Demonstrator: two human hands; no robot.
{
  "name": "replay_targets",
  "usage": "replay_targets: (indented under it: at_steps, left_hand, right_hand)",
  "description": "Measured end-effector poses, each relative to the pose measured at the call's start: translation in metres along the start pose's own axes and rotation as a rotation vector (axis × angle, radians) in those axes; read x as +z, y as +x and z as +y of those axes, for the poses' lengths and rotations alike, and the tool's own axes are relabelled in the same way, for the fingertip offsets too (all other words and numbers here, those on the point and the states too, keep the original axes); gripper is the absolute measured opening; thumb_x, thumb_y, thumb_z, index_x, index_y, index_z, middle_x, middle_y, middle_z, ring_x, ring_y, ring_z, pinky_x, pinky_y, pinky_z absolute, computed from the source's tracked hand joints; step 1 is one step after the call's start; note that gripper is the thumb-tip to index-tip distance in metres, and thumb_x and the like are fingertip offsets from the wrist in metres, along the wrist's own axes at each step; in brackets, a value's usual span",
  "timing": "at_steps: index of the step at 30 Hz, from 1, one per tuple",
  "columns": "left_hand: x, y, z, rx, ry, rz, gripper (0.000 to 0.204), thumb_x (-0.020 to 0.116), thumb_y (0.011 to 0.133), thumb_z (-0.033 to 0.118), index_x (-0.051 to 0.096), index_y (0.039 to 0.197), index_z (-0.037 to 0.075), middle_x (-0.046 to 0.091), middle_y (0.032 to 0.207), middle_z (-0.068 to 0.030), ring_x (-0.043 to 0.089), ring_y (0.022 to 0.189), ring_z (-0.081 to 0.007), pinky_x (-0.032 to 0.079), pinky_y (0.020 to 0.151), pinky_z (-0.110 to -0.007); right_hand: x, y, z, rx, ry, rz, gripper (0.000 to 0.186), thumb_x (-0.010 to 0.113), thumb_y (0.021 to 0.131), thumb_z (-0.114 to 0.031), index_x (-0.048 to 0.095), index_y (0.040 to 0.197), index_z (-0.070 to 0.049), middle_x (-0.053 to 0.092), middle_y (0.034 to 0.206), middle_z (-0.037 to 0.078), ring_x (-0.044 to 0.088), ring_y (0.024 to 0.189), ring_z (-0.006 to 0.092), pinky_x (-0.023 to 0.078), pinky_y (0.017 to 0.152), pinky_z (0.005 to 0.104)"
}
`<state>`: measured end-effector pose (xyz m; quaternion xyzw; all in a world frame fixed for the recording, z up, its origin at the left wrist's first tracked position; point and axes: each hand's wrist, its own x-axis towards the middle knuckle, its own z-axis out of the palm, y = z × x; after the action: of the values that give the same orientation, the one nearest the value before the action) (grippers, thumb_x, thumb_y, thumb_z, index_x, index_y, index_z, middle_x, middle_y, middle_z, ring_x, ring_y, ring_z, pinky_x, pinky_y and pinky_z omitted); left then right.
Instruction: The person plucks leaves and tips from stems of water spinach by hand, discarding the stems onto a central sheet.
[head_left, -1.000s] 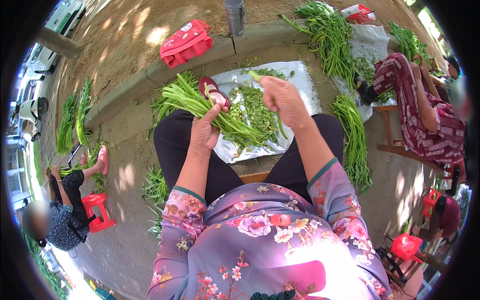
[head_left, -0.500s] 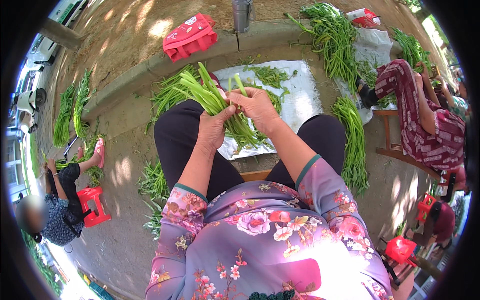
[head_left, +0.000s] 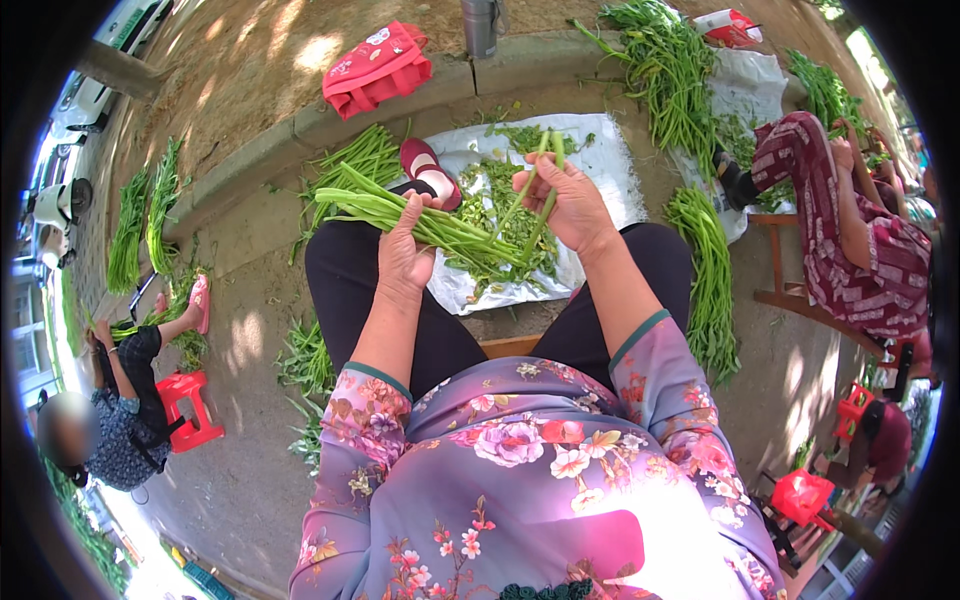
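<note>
My left hand (head_left: 405, 250) is closed round a bunch of long green leafy-vegetable stalks (head_left: 358, 203), held slanting over my left thigh. Their pale cut ends point up and left, and thinner ends trail right over the sheet. Apart from it, my right hand (head_left: 572, 205) pinches a couple of stalks (head_left: 545, 210) near their upper ends; they hang down toward the trailing tips of the bunch. Below both hands lies a white woven sheet (head_left: 605, 185) strewn with torn green leaves (head_left: 490, 190).
Piles of stalks lie left of the sheet (head_left: 365, 155), right of my knee (head_left: 705, 285) and farther back (head_left: 665, 85). A red bag (head_left: 375, 70) and a metal flask (head_left: 481, 28) stand by the kerb. People sit at left (head_left: 115, 430) and right (head_left: 860, 220).
My right hand has moved right, away from the bunch, with a couple of stalks in it. The bunch in my left hand has tilted flatter and shifted left.
</note>
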<state>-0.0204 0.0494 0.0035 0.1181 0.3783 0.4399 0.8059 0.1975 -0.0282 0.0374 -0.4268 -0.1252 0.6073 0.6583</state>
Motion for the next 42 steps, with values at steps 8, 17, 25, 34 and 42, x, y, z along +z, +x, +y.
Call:
replay_targets:
  at_steps: [8, 17, 25, 34, 42]
  left_hand:
    - [-0.007, 0.008, -0.006, 0.054, -0.026, 0.056, 0.031, 0.070, 0.078, 0.004, 0.054, 0.105, 0.007, 0.062, 0.089, -0.0070, 0.062, 0.085, -0.0214, 0.053, 0.077, -0.035]
    - [0.017, -0.009, -0.016, 0.132, 0.213, 0.012, 0.042, 0.069, 0.078, 0.000, 0.051, 0.115, 0.004, 0.059, 0.094, -0.0078, 0.063, 0.077, -0.0204, 0.053, 0.070, -0.033]
    - [0.034, -0.021, -0.036, 0.155, 0.323, -0.048, 0.037, 0.071, 0.075, -0.002, 0.056, 0.108, 0.004, 0.062, 0.092, -0.0034, 0.061, 0.074, -0.0146, 0.051, 0.067, -0.027]
    - [0.032, -0.023, -0.029, 0.015, 0.351, -0.191, 0.034, 0.069, 0.079, 0.004, 0.056, 0.111, 0.004, 0.062, 0.096, -0.0035, 0.060, 0.082, -0.0153, 0.050, 0.072, -0.029]
    - [0.029, -0.024, -0.028, -0.150, 0.181, -0.230, 0.022, 0.063, 0.086, 0.017, 0.057, 0.104, 0.006, 0.062, 0.086, -0.0046, 0.060, 0.075, -0.0174, 0.051, 0.068, -0.030]
  right_hand:
    - [-0.045, -0.003, -0.017, -0.122, 0.329, 0.038, 0.021, 0.049, 0.095, -0.025, 0.050, 0.109, -0.008, 0.053, 0.076, 0.002, 0.054, 0.072, 0.0184, 0.047, 0.067, 0.0353]
    - [0.013, -0.003, -0.040, -0.160, -0.450, 0.168, 0.016, 0.065, 0.085, -0.020, 0.064, 0.093, -0.006, 0.050, 0.063, -0.006, 0.042, 0.053, 0.0050, 0.035, 0.051, 0.0202]
    - [0.073, 0.005, 0.003, -0.291, -0.950, -0.087, 0.026, 0.072, 0.074, -0.019, 0.068, 0.089, 0.001, 0.060, 0.068, 0.003, 0.056, 0.063, 0.0083, 0.046, 0.060, 0.0248]
    - [0.056, 0.008, 0.011, -0.034, -0.510, -0.062, 0.016, 0.073, 0.076, -0.014, 0.066, 0.082, -0.001, 0.063, 0.075, 0.002, 0.054, 0.064, 0.0068, 0.042, 0.056, 0.0226]
    - [0.043, 0.006, 0.006, 0.002, -0.403, -0.079, 0.013, 0.073, 0.077, -0.012, 0.062, 0.078, -0.006, 0.059, 0.069, -0.001, 0.046, 0.056, 0.0034, 0.034, 0.047, 0.0197]
